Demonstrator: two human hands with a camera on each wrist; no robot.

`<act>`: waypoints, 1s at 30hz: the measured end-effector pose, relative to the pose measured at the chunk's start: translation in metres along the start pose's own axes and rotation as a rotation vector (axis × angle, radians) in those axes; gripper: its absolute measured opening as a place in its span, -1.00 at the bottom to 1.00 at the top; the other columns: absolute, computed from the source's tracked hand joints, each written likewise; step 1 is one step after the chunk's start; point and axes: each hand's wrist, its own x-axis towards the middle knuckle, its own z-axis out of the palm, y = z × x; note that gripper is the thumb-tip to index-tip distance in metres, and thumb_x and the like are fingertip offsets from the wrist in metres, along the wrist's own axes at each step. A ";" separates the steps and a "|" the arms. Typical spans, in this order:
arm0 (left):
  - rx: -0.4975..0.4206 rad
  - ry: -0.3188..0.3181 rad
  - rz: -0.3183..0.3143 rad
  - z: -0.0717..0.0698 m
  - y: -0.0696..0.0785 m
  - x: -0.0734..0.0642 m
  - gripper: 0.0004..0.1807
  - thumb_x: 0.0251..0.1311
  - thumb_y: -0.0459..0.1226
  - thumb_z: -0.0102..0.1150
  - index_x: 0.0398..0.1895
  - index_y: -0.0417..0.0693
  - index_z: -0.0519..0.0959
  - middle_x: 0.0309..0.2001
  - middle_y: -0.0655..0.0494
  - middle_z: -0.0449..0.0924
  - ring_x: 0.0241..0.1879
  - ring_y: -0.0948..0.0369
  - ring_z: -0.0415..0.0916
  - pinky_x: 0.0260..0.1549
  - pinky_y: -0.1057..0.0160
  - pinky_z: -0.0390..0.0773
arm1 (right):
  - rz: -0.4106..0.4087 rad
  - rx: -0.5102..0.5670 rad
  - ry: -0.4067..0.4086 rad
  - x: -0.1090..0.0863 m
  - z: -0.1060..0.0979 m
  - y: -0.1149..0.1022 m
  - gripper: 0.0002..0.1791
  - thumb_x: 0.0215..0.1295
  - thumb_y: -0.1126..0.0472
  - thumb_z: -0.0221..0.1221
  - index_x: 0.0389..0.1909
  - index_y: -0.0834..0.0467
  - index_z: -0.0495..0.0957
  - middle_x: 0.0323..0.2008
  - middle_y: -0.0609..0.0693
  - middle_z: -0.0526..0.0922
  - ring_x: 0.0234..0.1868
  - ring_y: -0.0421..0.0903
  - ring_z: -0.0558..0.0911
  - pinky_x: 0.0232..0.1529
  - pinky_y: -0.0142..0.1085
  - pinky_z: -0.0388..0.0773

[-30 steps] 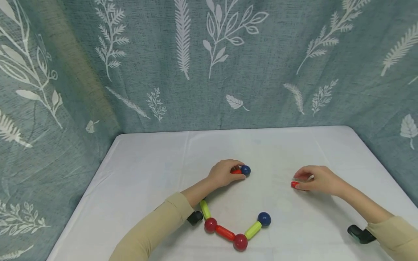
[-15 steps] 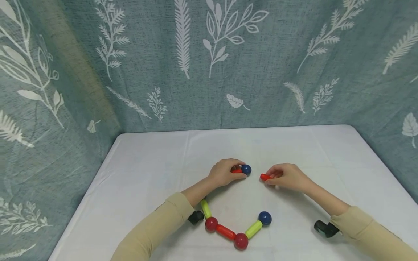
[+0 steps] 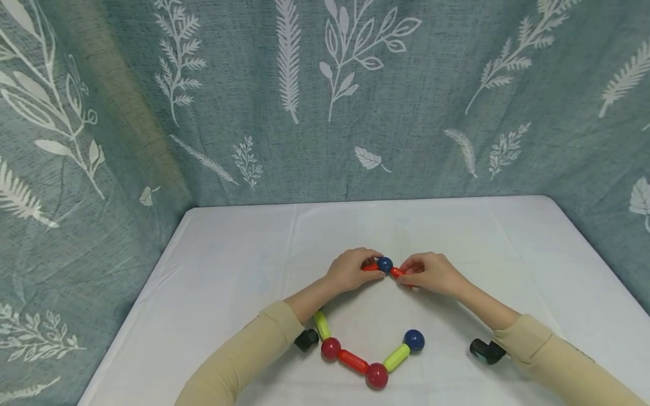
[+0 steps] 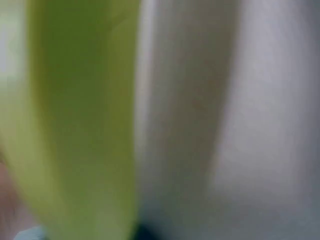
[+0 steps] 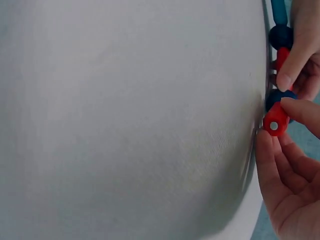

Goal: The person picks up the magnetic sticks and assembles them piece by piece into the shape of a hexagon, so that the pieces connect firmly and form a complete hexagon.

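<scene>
In the head view my left hand (image 3: 350, 270) pinches a red building rod (image 3: 371, 267) whose end meets a blue ball (image 3: 385, 264). On the ball's other side, my right hand (image 3: 431, 273) grips a second red building rod (image 3: 396, 273) between thumb and fingers, its tip against the ball. The right wrist view shows this second rod's free end with a pale round disc (image 5: 273, 126). Another blue ball (image 5: 281, 36) sits at the far end of the left hand's rod there. A yellow-green rod (image 4: 85, 120) fills much of the left wrist view, blurred.
On the white table (image 3: 244, 254) lies a chain: a yellow-green rod (image 3: 321, 325), a red ball (image 3: 331, 349), a red rod (image 3: 353, 361), another red ball (image 3: 377, 376), a yellow-green rod (image 3: 396, 357) and a blue ball (image 3: 414, 340). A patterned curtain (image 3: 315, 158) stands behind.
My right hand has moved left across the table with its red rod, bringing the rod's tip to the blue ball. The left hand stays nearly in place, still holding its rod.
</scene>
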 end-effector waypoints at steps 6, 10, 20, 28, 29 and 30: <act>0.150 0.019 0.053 0.001 0.033 -0.027 -0.44 0.24 0.02 0.25 0.21 -0.07 0.47 0.11 0.04 0.47 0.06 0.16 0.43 -0.04 0.26 0.50 | -0.141 -0.057 0.036 0.006 0.002 0.003 -0.66 0.24 0.12 0.31 -0.04 0.24 0.60 -0.27 -0.01 0.64 -0.28 -0.12 0.59 -0.31 -0.29 0.53; 0.164 -0.177 0.072 0.010 0.061 -0.051 -0.45 0.19 0.20 0.19 0.06 0.04 0.56 -0.02 0.20 0.54 -0.07 0.30 0.46 -0.15 0.31 0.53 | -0.229 -0.054 0.024 0.012 0.005 0.000 -0.57 0.25 0.16 0.31 0.10 0.24 0.54 -0.13 0.09 0.62 -0.25 -0.10 0.59 -0.31 -0.31 0.54; 0.304 -0.347 0.197 0.030 0.074 -0.073 -0.50 0.20 0.13 0.23 0.07 0.04 0.56 -0.17 0.26 0.50 -0.30 0.38 0.32 -0.43 0.48 0.38 | -0.164 -0.078 0.053 0.020 0.003 0.001 -0.61 0.17 0.12 0.37 -0.02 0.19 0.58 -0.31 -0.03 0.61 -0.36 -0.15 0.53 -0.37 -0.29 0.49; 0.325 -0.309 0.227 0.007 0.051 -0.069 -0.61 0.23 -0.17 0.26 0.13 0.03 0.56 0.00 0.20 0.53 -0.08 0.30 0.39 -0.17 0.38 0.44 | -0.077 -0.125 0.120 0.007 -0.016 0.019 -0.55 0.19 0.06 0.35 -0.02 0.25 0.51 -0.15 0.11 0.55 -0.30 -0.06 0.51 -0.33 -0.21 0.49; 0.296 -0.304 0.207 0.005 0.048 -0.069 -0.60 0.22 -0.18 0.27 0.13 0.03 0.56 0.00 0.20 0.53 -0.08 0.30 0.40 -0.16 0.38 0.45 | -0.133 -0.143 0.110 0.004 -0.018 0.021 -0.56 0.20 0.09 0.35 0.01 0.24 0.51 -0.08 0.12 0.54 -0.20 -0.02 0.52 -0.23 -0.15 0.51; 0.262 -0.298 0.188 0.004 0.045 -0.069 -0.59 0.20 -0.16 0.28 0.13 0.03 0.57 -0.01 0.20 0.54 -0.10 0.31 0.40 -0.16 0.39 0.45 | -0.195 -0.162 0.095 0.002 -0.021 0.024 -0.58 0.22 0.13 0.33 0.04 0.21 0.51 -0.01 0.13 0.52 -0.09 0.02 0.51 -0.13 -0.09 0.51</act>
